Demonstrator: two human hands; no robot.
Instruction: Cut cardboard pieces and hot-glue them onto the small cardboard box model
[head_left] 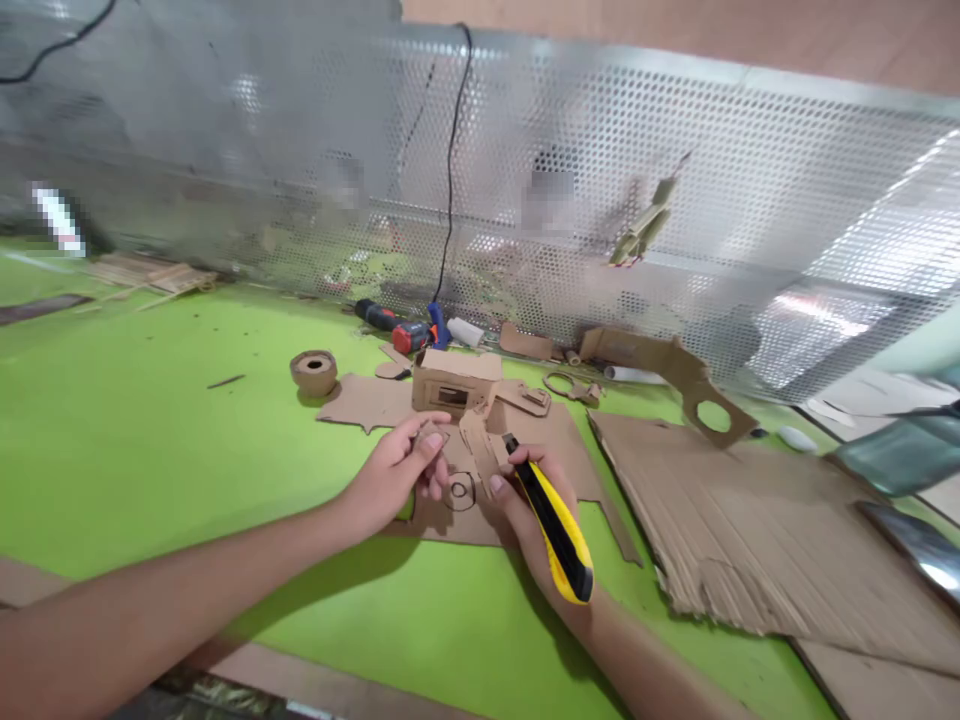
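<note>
My left hand (pixel 409 460) pinches a small cardboard piece (pixel 435 432) between thumb and fingers. A yellow and black utility knife (pixel 555 530) lies in my right hand (pixel 536 500), its black tip pointing up and away from me. Close to the right fingers is a thin strip of cardboard (pixel 476 445); whether they grip it, I cannot tell. Beneath both hands lies a cut cardboard sheet (pixel 480 525) with a ring (pixel 459 490) drawn on it. Just beyond my hands stands a small cardboard box (pixel 457 380) with a rectangular opening in its front.
A roll of brown tape (pixel 314 372) sits left of the box. Behind it are a power tool (pixel 409 335), a blue clamp-like tool (pixel 437 326) and a perforated metal panel (pixel 600 200). Large cardboard sheets (pixel 750 530) cover the right side; sticks (pixel 154 272) are piled far left.
</note>
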